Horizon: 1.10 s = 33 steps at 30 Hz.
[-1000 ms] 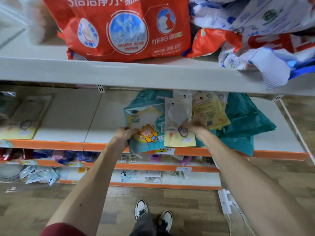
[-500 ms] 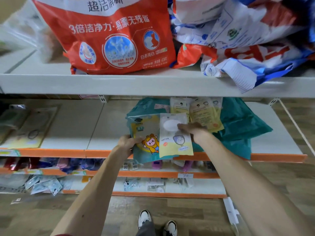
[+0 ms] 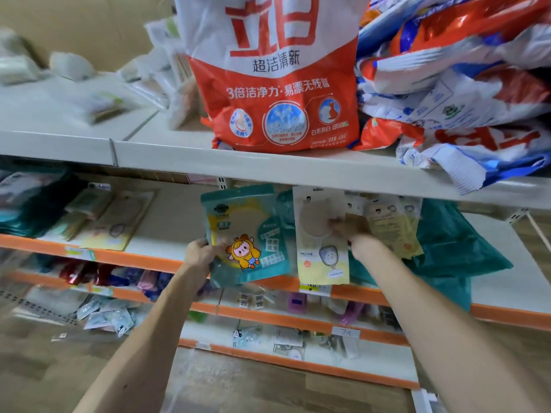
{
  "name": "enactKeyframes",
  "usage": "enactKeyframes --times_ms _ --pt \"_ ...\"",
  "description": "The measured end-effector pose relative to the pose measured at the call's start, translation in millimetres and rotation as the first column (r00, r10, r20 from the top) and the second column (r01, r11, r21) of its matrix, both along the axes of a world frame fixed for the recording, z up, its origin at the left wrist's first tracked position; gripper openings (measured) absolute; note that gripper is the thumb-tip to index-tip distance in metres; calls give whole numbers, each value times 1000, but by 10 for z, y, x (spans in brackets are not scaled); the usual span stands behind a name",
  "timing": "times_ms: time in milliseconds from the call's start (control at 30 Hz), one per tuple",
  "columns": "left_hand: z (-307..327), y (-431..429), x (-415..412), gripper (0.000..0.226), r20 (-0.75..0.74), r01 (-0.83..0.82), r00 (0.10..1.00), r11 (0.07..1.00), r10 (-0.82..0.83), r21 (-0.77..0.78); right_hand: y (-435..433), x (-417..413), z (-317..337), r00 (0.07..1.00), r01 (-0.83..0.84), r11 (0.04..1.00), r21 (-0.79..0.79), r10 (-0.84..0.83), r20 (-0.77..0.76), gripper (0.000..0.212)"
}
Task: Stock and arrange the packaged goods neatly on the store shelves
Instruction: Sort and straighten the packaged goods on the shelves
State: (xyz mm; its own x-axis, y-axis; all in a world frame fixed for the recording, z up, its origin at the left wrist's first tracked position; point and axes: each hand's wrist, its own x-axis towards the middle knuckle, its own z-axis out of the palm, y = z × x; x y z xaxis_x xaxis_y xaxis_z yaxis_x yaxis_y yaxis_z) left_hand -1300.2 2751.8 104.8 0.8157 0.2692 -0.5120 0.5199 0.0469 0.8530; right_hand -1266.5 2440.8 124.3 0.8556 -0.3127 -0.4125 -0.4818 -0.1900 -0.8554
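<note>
- Shelving (image 3: pixel 268 171) of white sheet metal fills the view in tiers, each lower board fronted by a flat orange edge strip (image 3: pixel 143 259).
- On the top board stands a tall red-and-white detergent bag (image 3: pixel 277 84), glossy plastic, upright and bulging at its base.
- Right of it, touching, lies a pile of crumpled bags (image 3: pixel 462 84) in white, red and blue, slumped over one another, one corner hanging past the shelf lip.
- On the middle board, right of centre, a teal plastic bag (image 3: pixel 447 242) lies creased and loose, its near end drooping over the orange strip.
- A teal pouch (image 3: pixel 253 234), a smooth rectangle printed with a yellow cartoon figure, is tilted in front of that board at centre; the left hand (image 3: pixel 199 251) grasps its lower left edge, fingers curled behind and thumb on the face.
- Just right of it, a pale yellow packet (image 3: pixel 322 254), flat and card-like, stands upright; the right hand (image 3: pixel 351 228), blurred, grasps it at its right edge with fingers across the face.
- Behind that hand a fan of thin packets (image 3: pixel 393 225) leans on the teal bag.
- On the far left of the middle board lie flat packets (image 3: pixel 119 222), blurred.
- A small white price tag (image 3: pixel 346 332) sits on a lower strip.
</note>
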Motion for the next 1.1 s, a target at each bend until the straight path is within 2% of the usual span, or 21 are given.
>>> enactKeyframes --times_ms 100,300,500,733,800,1100 --pt "69 366 -119 27 3 -14 1000 1000 14 -14 409 60 66 1000 -24 1000 1 24 17 43" --pt "77 1387 -501 19 32 -151 988 988 150 39 1486 72 62 989 -116 992 44 119 -88 33" --pt "67 2588 -956 12 44 -256 966 966 254 40 2735 -139 -11 988 -153 986 -69 151 -43 22" --pt "81 3598 -1195 8 75 -323 944 947 322 -1 3781 -228 -46 987 -161 987 -4 161 -20 36" --pt "111 3803 -1218 13 84 -331 940 944 331 -6 3994 -229 -29 986 -165 986 17 165 -7 35" --pt "109 4477 -977 11 125 -346 931 938 342 14 4565 -11 -47 993 -113 992 60 114 -8 54"
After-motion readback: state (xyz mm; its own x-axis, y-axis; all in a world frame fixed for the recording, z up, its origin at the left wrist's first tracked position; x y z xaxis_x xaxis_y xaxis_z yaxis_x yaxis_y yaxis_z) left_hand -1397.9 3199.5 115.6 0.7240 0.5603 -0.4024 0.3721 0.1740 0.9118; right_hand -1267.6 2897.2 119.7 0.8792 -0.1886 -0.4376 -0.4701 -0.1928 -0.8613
